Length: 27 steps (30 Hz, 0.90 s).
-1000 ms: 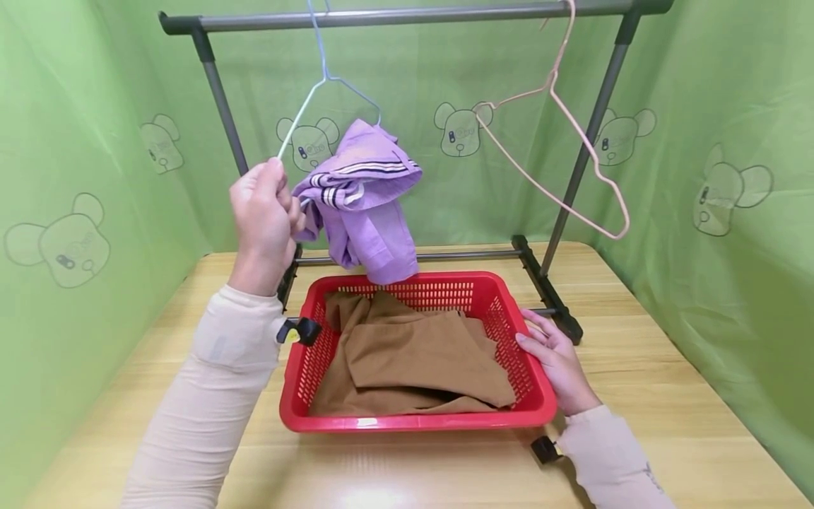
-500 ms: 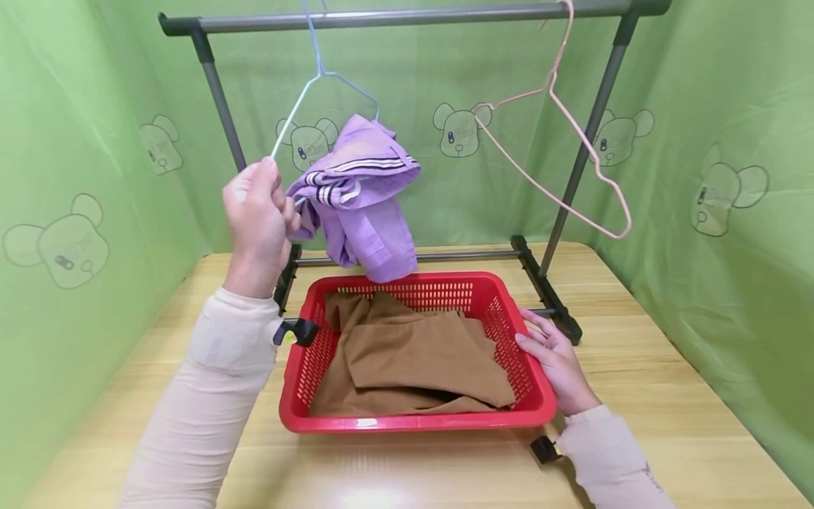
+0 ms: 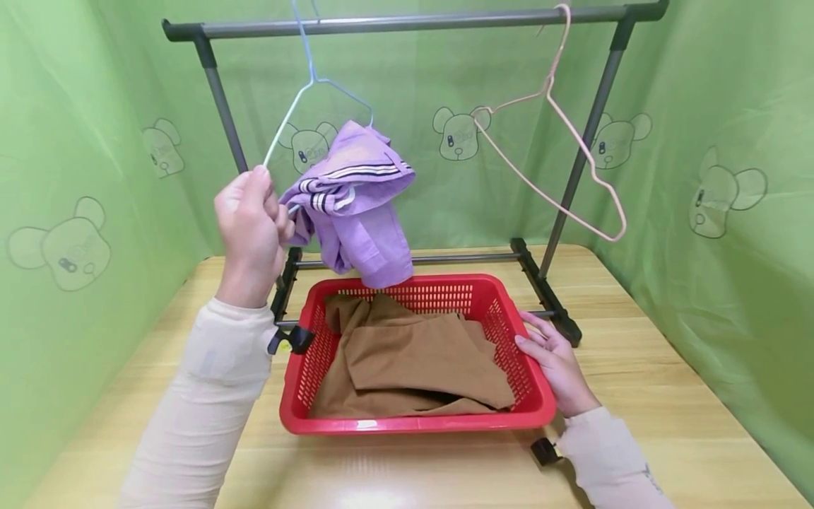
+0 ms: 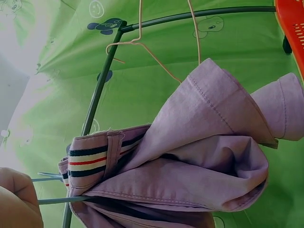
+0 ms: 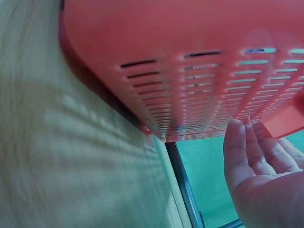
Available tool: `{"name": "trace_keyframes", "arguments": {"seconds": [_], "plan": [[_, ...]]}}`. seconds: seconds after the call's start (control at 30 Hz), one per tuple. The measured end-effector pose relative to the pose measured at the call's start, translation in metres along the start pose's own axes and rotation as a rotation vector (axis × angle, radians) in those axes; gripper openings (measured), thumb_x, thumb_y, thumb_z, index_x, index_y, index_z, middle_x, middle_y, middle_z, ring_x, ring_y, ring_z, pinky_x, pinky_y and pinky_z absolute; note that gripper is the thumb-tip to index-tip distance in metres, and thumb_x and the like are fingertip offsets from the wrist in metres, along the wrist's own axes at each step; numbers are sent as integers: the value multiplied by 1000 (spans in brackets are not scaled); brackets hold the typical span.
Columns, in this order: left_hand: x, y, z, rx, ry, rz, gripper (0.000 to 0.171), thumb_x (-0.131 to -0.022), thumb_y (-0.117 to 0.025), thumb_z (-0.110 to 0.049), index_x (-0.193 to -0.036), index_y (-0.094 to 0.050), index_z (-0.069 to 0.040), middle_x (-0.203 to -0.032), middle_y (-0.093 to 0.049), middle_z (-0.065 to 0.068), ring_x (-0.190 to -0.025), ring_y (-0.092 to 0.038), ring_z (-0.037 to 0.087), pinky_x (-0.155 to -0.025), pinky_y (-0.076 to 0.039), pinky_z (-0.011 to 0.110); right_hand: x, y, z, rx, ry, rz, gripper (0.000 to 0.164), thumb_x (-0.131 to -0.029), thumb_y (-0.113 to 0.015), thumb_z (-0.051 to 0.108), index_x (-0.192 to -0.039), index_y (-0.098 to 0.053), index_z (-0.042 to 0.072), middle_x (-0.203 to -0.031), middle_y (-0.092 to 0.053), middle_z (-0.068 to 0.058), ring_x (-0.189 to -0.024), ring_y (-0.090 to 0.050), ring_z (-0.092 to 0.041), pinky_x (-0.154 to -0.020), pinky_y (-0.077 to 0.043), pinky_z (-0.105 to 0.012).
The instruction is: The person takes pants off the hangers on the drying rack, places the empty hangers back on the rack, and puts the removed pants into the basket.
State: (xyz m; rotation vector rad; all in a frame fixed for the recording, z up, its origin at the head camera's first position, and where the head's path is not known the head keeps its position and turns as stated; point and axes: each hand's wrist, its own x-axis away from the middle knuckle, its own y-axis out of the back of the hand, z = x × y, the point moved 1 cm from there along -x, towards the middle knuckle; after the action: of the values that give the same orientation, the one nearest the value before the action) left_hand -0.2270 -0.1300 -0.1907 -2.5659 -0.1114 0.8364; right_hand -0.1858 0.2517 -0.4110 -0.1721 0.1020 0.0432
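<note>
My left hand grips the lower left corner of a light blue wire hanger, whose hook reaches up over the rack's bar. Bunched on the hanger are purple trousers. Their striped waistband and a belt loop show close in the left wrist view, with the hanger wire running into the waist. A red plastic basket stands below, holding folded brown cloth. At its right side my right hand holds the rim, thumb on top and fingers against the outer slotted wall.
A pink wire hanger hangs bare on the right of the grey rack bar. The rack's black feet stand on the wooden table behind the basket. Green cloth walls enclose the sides and back.
My left hand has shifted a little left, drawing the blue hanger and the purple trousers along. The hanger's hook sits further left on the bar. My right hand and the basket have stayed put.
</note>
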Motion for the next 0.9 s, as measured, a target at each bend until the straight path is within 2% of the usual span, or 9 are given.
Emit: {"name": "trace_keyframes", "arguments": {"seconds": [0.2, 0.9], "plan": [[3, 4, 0, -3, 14, -4, 38, -103, -40, -11, -65, -40, -12, -49, -29, -5, -38, -25, 7, -35, -18, 22, 0, 0, -1, 2, -5, 1, 60, -99, -57, 15, -149, -26, 4, -120, -62, 1, -102, -66, -17, -81, -55, -35], [13, 13, 3, -7, -5, -7, 38, -103, -39, -8, -65, -41, -12, -48, -29, -5, -37, -25, 7, -34, -17, 22, -1, 0, 0, -15, 11, 16, 59, -99, -57, 14, -148, -27, 3, -119, -63, 1, -101, -66, -17, -81, -55, -35]]}}
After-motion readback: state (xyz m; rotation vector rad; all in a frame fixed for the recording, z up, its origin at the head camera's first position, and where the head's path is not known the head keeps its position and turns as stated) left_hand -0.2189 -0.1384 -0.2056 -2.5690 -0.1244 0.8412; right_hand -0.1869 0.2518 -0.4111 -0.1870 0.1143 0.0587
